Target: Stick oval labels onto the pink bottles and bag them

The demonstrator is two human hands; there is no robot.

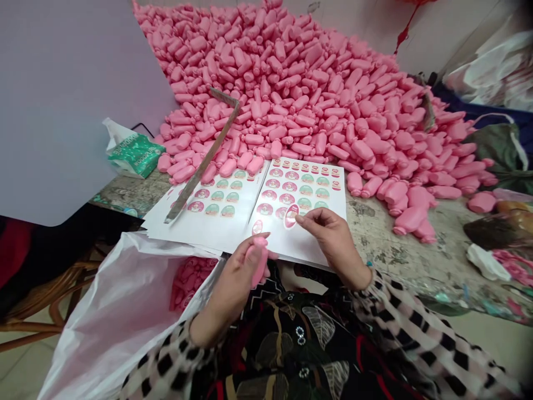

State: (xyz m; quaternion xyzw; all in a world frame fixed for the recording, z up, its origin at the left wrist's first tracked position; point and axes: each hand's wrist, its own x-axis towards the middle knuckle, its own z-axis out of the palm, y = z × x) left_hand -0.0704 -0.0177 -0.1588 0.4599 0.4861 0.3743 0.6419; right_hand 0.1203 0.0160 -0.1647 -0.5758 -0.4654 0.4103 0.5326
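Observation:
My left hand [237, 278] is closed around a small pink plastic bottle [259, 261], its neck end pointing up, in front of the table edge. Pinched between the thumb and fingers of my right hand [328, 236] is an oval pink-and-white sticker [291, 216], held above the right sticker sheet [316, 239]. That sheet carries rows of pink and green labels, with small red ones along its top. A second stack of sticker sheets [200, 229] lies to the left, partly under a bent metal strip [208, 155].
A huge heap of pink bottles [291, 83] covers the back of the worn table [370, 239]. At lower left, a white sack [108, 311] holds more pink bottles [194, 280]. A green tissue pack [137, 155] sits at the left, beside a large pale panel [79, 100].

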